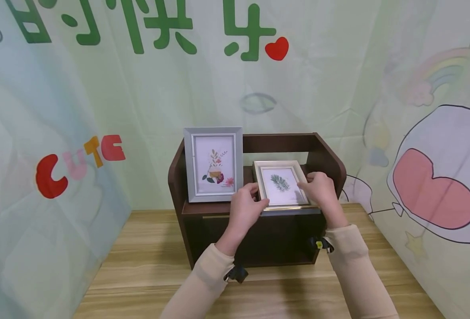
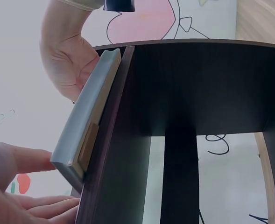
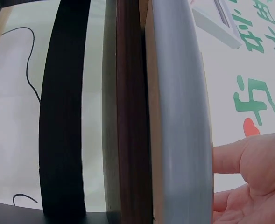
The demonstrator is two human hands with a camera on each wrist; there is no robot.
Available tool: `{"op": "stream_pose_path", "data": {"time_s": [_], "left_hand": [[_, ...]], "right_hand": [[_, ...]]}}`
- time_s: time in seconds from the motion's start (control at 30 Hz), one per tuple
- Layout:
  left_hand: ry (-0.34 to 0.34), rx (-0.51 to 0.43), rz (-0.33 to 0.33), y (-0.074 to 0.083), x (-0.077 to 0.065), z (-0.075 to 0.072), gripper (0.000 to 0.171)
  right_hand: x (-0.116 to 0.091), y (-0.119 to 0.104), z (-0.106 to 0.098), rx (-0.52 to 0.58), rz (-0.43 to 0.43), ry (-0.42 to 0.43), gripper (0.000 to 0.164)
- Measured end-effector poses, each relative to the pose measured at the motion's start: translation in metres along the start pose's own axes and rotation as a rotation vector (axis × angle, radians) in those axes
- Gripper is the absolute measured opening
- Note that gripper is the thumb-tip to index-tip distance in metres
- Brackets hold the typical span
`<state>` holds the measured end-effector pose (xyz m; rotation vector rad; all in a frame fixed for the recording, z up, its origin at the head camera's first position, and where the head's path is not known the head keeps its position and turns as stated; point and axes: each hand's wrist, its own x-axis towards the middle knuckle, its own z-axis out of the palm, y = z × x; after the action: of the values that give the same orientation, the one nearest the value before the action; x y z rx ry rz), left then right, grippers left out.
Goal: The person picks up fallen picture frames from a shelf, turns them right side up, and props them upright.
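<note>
A leaf-print frame (image 1: 281,184), long axis pointing away, lies between the left hand (image 1: 244,209), its grip at the near-left corner unclear, and the right hand (image 1: 320,189), pinching the right edge.

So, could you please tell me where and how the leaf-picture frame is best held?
Probably by its two opposite side edges, left hand from the left, right hand from the right. The leaf-picture frame lies face up over the shelf board, so its sides look easier to reach than its underside.
</note>
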<state>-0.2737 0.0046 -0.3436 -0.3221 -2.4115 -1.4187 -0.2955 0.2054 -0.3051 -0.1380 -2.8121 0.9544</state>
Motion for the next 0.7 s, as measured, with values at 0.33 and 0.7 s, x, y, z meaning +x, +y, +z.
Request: {"op": "stream_pose_path", "data": {"time_s": [0.33,0.7], "left_hand": [[0.055,-0.162,-0.024,-0.0023,-0.0022,0.0037,0.044],[0.133,-0.295,0.018,-0.0014,-0.0035,0.0064,0.053]], "right_hand": [[0.0007,0.0001,-0.0003,0.057,0.014,0.043,0.046],[-0.0012,-0.0021,-0.0025,0.126,-0.008,0.135,0.039]]}}
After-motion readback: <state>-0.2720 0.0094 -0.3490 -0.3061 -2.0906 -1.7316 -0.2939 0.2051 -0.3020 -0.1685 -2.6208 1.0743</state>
